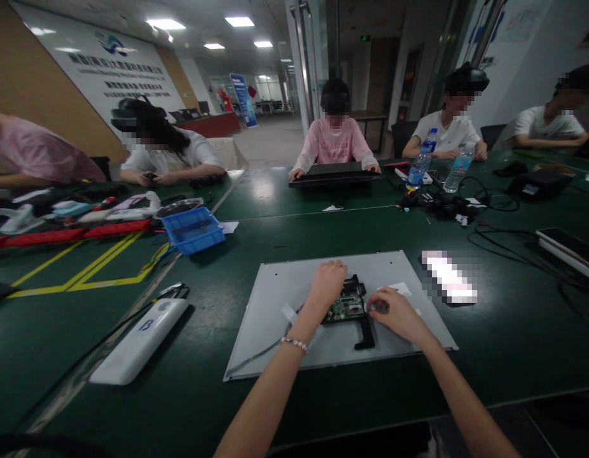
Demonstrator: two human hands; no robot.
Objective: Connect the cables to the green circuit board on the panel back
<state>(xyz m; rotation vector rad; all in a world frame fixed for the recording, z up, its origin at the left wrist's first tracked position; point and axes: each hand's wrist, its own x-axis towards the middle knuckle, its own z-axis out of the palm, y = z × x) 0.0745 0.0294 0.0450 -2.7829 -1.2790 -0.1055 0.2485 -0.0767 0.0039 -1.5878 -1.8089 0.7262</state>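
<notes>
A green circuit board (346, 308) in a black plastic bracket (365, 336) lies on a light grey flat panel (266, 312). My left hand (329, 284) is curled over the board's upper left side, its fingertips bent down by the bracket. What lies under those fingers is hidden. Close to the board's right edge, my right hand (394, 312) is closed, thumb and fingers curled together around a small dark, partly see-through item (379, 306) too unclear to name. A grey cable (259, 357) runs across the panel's lower left, below my left wrist.
A white power bank (142, 340) with a cable lies left of the panel, a blue basket (193, 230) farther back. A lit phone (448, 277) lies to the right. Two water bottles (422, 162) and tangled black cables stand beyond. Several people sit across the green table (294, 235).
</notes>
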